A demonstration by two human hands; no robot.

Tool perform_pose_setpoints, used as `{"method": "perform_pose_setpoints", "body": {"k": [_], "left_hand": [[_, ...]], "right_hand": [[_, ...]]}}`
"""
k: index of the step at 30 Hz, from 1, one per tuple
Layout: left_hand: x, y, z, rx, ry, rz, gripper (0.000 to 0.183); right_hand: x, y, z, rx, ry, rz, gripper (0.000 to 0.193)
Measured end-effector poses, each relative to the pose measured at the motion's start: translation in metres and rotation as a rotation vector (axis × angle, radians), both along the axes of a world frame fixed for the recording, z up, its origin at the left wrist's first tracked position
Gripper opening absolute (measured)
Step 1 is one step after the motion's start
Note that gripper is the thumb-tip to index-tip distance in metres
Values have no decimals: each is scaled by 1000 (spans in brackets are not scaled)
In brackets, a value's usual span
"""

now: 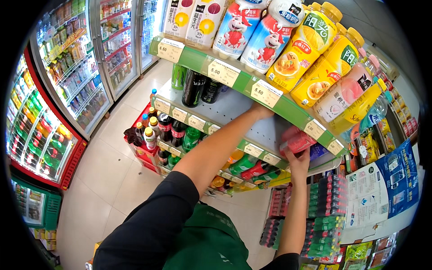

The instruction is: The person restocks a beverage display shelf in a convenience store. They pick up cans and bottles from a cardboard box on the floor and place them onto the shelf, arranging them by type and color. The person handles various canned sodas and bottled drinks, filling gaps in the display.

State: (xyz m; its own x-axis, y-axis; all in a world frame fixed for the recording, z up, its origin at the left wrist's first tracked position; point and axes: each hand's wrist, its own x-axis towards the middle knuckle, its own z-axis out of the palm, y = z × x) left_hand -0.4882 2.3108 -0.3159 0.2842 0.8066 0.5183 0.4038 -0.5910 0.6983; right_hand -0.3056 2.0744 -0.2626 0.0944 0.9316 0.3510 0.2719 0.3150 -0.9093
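Note:
My left arm reaches onto the middle shelf (220, 110). My left hand (264, 111) goes in under the green-edged upper shelf, which hides its fingers and anything in them. Toward the right end of the middle shelf, my right hand (298, 161) is closed round a pinkish-red can (294, 140), tilted near the shelf's front edge. A dark blue-purple can (317, 152) stands just right of it. Farther left on this shelf are a black can (193, 89) and a light green can (178, 76).
White-and-blue bottles (270, 40) and yellow bottles (306, 45) crowd the upper shelf over my hands. Soda bottles (192, 138) line the shelf below. Shrink-wrapped bottle packs (326, 202) are stacked at lower right. Glass-door coolers (67, 58) stand across the tiled aisle (112, 153).

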Motion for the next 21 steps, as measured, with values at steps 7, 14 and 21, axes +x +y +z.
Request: {"method": "perform_pose_setpoints", "body": {"k": [7, 14, 21], "left_hand": [[13, 0, -1, 214, -29, 119, 29], [22, -4, 4, 58, -256, -204, 27], [78, -51, 31, 60, -10, -251, 32]], "right_hand": [[-11, -6, 17, -90, 59, 53, 61], [-7, 2, 12, -85, 53, 114, 59], [23, -6, -3, -57, 35, 33, 58]]}}
